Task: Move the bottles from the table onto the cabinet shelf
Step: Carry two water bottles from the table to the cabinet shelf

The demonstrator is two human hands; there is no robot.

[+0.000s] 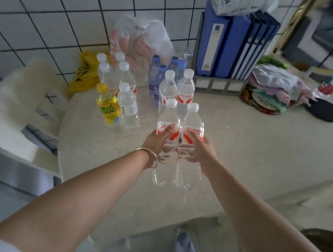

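Bottles, two, upright, touching: my left hand (157,140) grips left bottle (165,146); right hand (201,147) grips right bottle (191,148); more bottles (175,88) beyond.

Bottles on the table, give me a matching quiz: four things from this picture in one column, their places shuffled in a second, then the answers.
Things
1. yellow drink bottle with yellow cap
2. pair of clear red-labelled water bottles
3. blue ring binders
4. yellow plastic bag

Places
A. upright in a grey rack by the wall
B. held between the left hand and right hand
C. against the tiled wall, behind the bottles
D. front left of the bottle group

Pairs: 1-D, 2-B, 3-A, 4-C
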